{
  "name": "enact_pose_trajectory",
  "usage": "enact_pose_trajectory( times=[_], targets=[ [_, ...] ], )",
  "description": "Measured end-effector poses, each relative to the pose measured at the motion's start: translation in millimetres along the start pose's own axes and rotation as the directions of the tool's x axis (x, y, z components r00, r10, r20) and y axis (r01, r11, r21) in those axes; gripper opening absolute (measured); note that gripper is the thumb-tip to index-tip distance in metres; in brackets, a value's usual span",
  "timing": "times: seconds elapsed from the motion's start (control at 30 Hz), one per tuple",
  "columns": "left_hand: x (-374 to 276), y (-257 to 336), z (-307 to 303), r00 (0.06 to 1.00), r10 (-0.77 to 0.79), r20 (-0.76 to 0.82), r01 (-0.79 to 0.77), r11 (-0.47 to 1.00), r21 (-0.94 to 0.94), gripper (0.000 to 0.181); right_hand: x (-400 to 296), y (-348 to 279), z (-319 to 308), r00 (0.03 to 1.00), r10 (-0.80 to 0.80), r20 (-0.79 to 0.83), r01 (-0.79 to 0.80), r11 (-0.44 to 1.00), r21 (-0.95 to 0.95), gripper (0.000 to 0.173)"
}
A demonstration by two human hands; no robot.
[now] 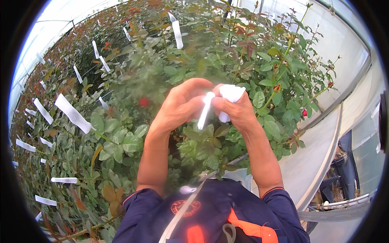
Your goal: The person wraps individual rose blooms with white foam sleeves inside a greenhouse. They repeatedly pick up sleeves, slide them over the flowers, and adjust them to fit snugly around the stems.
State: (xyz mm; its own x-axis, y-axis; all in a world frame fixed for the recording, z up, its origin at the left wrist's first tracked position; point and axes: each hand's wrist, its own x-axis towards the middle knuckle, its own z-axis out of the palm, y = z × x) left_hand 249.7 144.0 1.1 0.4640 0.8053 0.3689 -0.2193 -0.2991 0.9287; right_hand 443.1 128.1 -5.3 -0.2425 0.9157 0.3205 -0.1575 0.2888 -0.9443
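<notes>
Both of my hands meet in front of my chest, above the rose leaves. My right hand (235, 106) is closed around a bunch of white mesh sleeves (231, 93), part of which sticks out below the fingers. Between the two hands hangs a narrow white mesh sleeve (205, 112), its upper end at the fingertips. My left hand (185, 104) is curled with its thumb and fingers at that upper end; whether it grips the sleeve is hard to tell. A blurred red rose (143, 102) shows left of my left hand.
Rose bushes (127, 73) fill the left and middle, many stems bearing white mesh sleeves, one large (74, 114) near my left arm. Red rosebuds (277, 88) stand at the right. A greenhouse sheet wall (337, 51) and a curved rail (334, 216) border the right side.
</notes>
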Motion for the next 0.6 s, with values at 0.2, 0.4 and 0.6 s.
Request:
enact_pose_trajectory(
  times=[0.2,0.4,0.6],
  targets=[
    [6.3,-2.1,-2.4,0.991,0.026,-0.132,-0.022,0.999,0.026,0.014,22.3,13.7,3.2,0.994,-0.075,-0.085,0.082,0.993,0.087,0.013],
    [30.4,-24.8,-11.1,0.938,0.203,-0.28,-0.266,0.941,-0.209,0.013,41.6,10.3,4.4,0.99,-0.083,-0.116,0.116,0.944,0.311,0.014],
    [67.2,-47.7,-19.0,0.822,0.425,-0.378,-0.417,0.902,0.108,0.012,76.3,15.2,-5.8,0.955,-0.165,-0.247,0.195,0.976,0.102,0.012]
  ],
)
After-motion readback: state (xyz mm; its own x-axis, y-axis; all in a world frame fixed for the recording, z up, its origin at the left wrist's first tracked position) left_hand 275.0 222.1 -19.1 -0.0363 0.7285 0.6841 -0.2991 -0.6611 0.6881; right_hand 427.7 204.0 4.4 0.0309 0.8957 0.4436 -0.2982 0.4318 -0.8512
